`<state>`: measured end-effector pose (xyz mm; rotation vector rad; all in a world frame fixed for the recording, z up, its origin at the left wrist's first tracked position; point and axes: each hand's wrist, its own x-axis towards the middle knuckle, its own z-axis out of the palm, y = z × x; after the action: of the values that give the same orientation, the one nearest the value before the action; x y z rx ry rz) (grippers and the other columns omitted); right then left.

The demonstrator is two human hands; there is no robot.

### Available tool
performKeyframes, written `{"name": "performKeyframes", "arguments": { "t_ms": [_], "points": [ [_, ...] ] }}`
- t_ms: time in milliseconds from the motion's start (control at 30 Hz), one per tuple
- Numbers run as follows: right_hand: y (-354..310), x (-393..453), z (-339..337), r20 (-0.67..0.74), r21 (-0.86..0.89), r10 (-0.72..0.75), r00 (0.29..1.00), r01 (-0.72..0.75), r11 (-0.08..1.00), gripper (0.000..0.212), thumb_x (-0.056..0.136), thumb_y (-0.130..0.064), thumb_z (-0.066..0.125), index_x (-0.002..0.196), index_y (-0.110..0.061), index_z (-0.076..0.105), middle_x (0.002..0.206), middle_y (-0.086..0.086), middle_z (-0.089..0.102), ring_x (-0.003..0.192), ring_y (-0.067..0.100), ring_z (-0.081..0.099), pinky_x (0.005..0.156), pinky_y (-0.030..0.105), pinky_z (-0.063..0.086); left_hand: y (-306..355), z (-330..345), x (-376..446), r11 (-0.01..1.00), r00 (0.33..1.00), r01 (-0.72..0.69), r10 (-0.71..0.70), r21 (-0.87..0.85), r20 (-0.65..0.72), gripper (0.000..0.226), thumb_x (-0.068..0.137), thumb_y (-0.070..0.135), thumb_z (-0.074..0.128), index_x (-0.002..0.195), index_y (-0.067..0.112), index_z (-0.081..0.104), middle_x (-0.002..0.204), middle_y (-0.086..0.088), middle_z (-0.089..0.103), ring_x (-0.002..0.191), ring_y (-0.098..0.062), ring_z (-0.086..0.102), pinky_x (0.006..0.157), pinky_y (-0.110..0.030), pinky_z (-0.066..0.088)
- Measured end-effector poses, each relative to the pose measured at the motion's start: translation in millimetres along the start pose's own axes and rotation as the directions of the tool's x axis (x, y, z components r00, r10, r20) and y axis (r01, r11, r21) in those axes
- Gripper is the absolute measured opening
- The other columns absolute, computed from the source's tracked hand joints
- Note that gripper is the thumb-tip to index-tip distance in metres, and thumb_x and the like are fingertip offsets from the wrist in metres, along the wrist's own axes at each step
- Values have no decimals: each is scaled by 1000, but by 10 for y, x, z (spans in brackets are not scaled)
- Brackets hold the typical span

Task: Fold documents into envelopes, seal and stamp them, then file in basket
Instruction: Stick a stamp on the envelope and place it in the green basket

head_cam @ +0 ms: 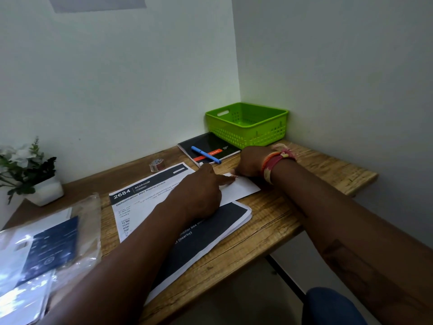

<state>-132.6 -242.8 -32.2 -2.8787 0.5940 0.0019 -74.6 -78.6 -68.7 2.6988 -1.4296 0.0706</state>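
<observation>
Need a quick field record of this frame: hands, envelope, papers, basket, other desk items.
left hand: on white envelope, index finger extended along it
right hand: at envelope's far end, fingers curled; grip unclear
printed sheets: stacked flat under the envelope, unfolded
green basket: back right corner of desk, nothing visible inside
blue pen: lying on black notebook
tape roll: behind the sheets
plastic sleeve: left edge, holds papers
potted plant: far left
</observation>
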Motion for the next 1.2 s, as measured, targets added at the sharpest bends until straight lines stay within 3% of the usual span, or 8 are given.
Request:
{"name": "performKeyframes", "arguments": {
  "t_ms": [100, 233, 400, 567, 800, 900, 1067, 1200],
  "points": [
    [-17, 0, 15, -9, 2, -17, 1000, 17, 1000, 49, 97, -45, 59, 125, -6, 62, 127, 13, 63, 111, 28, 60, 79, 30, 41, -39, 6, 5, 1000, 1000, -5, 5, -4, -6, 59, 101, 19, 45, 148, 54, 40, 106, -1, 41, 91, -19, 51, 75, -30, 38],
    [123, -72, 3, 36, 64, -52, 998, 49, 997, 40, 92, -48, 64, 101, -9, 68, 98, 8, 62, 92, 25, 59, 72, 29, 41, -7, 6, 95, 998, 998, 61, -61, -18, 11, 59, 99, 22, 50, 151, 47, 40, 125, -7, 46, 108, -24, 54, 81, -30, 40],
    [122, -66, -14, 37, 94, -20, 999, 16, 995, 46, 90, -50, 66, 108, -8, 70, 105, 10, 64, 95, 25, 60, 74, 30, 42, 6, -5, 50, 999, 999, 49, -49, -14, 19, 59, 99, 22, 47, 151, 49, 38, 122, -5, 44, 106, -24, 54, 86, -33, 46],
    [-29, -8, 23, -31, 14, 13, 999, -12, 1000, 49, 95, -45, 61, 125, -6, 62, 130, 12, 63, 116, 29, 60, 80, 30, 42, -8, -25, -55, 1000, 1000, -15, 15, -9, -1, 63, 99, 15, 45, 148, 54, 40, 107, -2, 40, 96, -22, 51, 81, -32, 41],
    [139, -98, -29, 56, 92, -11, 998, 6, 996, 41, 90, -49, 67, 102, -10, 73, 102, 9, 68, 93, 26, 63, 72, 29, 44, 19, -27, 72, 995, 997, 83, -83, -54, 8, 57, 99, 23, 49, 151, 47, 41, 137, -12, 48, 118, -27, 54, 93, -34, 47],
    [96, -101, -17, 24, 85, 17, 1000, -18, 996, 49, 89, -51, 66, 110, -8, 70, 113, 11, 67, 95, 26, 61, 73, 29, 42, 19, -30, 27, 998, 998, 61, -61, -14, 13, 59, 100, 22, 46, 151, 50, 40, 127, -10, 47, 110, -26, 56, 89, -34, 48],
    [-64, -82, 8, -37, 26, 31, 999, -30, 999, 53, 95, -47, 60, 127, -5, 60, 132, 14, 61, 119, 29, 59, 88, 31, 46, 11, -32, -105, 1000, 999, 14, -15, 3, 40, 65, 98, 15, 48, 148, 56, 37, 109, -2, 37, 94, -21, 52, 79, -32, 43],
    [-7, -161, 34, -27, 61, 19, 999, -17, 998, 44, 95, -46, 61, 113, -5, 67, 115, 14, 66, 102, 27, 62, 75, 28, 41, 15, -20, -11, 996, 996, 84, -83, -27, 19, 60, 99, 19, 48, 149, 51, 41, 123, -8, 46, 106, -24, 55, 86, -32, 46]
  ]
}}
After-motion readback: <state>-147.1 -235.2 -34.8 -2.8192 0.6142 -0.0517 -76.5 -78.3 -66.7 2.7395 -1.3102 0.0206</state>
